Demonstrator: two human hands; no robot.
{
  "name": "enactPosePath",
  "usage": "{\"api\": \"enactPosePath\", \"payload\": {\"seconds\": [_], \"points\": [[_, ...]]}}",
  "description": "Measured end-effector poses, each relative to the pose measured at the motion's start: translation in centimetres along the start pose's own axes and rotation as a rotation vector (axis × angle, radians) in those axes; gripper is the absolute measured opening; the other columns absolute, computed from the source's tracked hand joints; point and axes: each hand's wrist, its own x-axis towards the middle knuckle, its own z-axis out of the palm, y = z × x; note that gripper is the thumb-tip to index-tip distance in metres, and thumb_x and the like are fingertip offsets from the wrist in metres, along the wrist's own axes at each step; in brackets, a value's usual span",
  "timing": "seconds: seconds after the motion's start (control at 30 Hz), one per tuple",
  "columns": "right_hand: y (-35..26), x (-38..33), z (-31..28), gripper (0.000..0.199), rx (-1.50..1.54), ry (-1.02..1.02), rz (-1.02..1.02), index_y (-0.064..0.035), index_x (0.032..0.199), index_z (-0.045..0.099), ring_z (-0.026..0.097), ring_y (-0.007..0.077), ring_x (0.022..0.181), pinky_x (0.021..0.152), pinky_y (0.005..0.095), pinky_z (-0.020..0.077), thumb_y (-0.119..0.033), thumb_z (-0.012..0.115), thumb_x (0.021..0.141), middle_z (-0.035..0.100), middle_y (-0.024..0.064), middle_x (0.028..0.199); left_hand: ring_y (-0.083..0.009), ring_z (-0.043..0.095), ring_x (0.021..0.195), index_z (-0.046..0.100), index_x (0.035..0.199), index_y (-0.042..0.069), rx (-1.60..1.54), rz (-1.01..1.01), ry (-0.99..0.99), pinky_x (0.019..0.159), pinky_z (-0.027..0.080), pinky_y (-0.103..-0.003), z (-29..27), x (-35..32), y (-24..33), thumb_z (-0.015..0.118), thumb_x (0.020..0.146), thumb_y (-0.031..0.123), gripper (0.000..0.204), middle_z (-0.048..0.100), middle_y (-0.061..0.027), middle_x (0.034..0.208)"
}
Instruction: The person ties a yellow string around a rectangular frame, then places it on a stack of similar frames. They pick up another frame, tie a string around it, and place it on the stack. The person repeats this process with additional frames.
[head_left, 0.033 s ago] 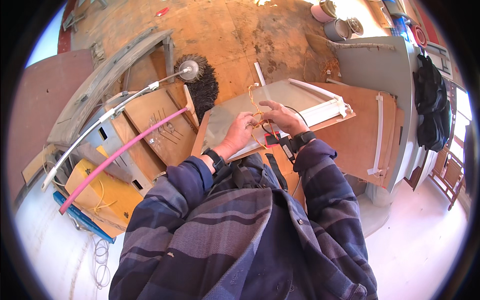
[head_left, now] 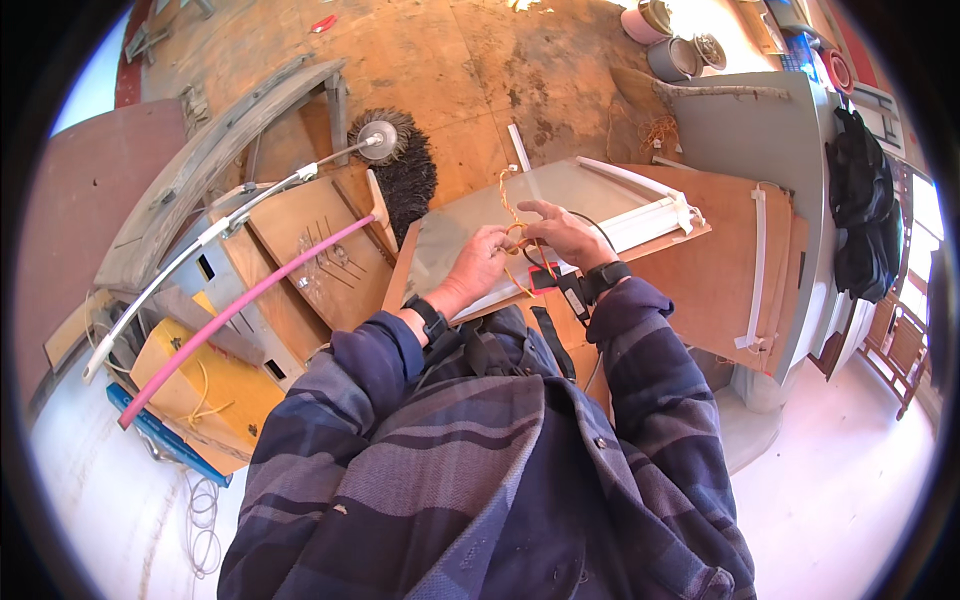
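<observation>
My left hand (head_left: pixel 482 263) and my right hand (head_left: pixel 563 234) meet over a grey panel (head_left: pixel 470 225) that lies on a plywood board (head_left: pixel 700 260). Both hands pinch a thin yellow-orange cord (head_left: pixel 509 197); it loops between the fingers and trails up across the panel. My right index finger points left over the loop. Just below the hands, a small red piece (head_left: pixel 543 279) with a black cable sits at the board's edge. Each wrist wears a black band.
A pink tube (head_left: pixel 240 305) and a white tube (head_left: pixel 200 240) slant across wooden boxes at the left, beside a dark round brush (head_left: pixel 405 170). A yellow box (head_left: pixel 190 385) is at the lower left. A grey cabinet (head_left: pixel 760 130), a black bag (head_left: pixel 860 200) and buckets (head_left: pixel 680 55) are to the right.
</observation>
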Motion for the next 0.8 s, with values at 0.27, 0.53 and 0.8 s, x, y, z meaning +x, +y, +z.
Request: {"api": "enactPosePath", "payload": {"seconds": [0.27,0.53,0.8], "points": [[-2.2,-7.0,3.3,0.059,-0.643,0.211,-0.34,-0.0049,0.141,0.048,0.064,0.042,0.106,0.09,0.0479,0.0513,-0.009,0.063,0.085,0.069,0.0222,0.108,-0.0226,0.055,0.114,0.069,0.083,0.0,-0.25,-0.261,-0.154,0.094,0.045,-0.035,-1.3,0.0,1.4,0.067,0.097,0.032,0.035,0.063,-0.0124,0.122],[0.9,-14.7,4.7,0.044,-0.841,0.596,-0.47,-0.0061,0.12,0.065,0.059,0.0304,0.098,0.085,0.0407,0.0498,0.005,0.06,0.078,0.06,0.0106,0.103,-0.0192,0.049,0.124,0.067,0.079,0.006,-0.38,-0.261,-0.237,0.101,0.041,-0.034,-1.7,0.2,0.5,0.079,0.087,0.024,0.024,0.059,-0.015,0.131],[9.7,-26.1,6.7,0.034,-1.197,0.349,0.3,-0.01,0.118,0.066,0.063,0.0351,0.103,0.087,0.0472,0.0522,-0.017,0.067,0.085,0.063,0.0184,0.109,-0.0183,0.051,0.129,0.067,0.089,0.007,-0.253,-0.206,-0.253,0.101,0.044,-0.034,-2.3,-0.3,0.5,0.077,0.081,0.01,0.013,0.048,-0.014,0.145]]}}
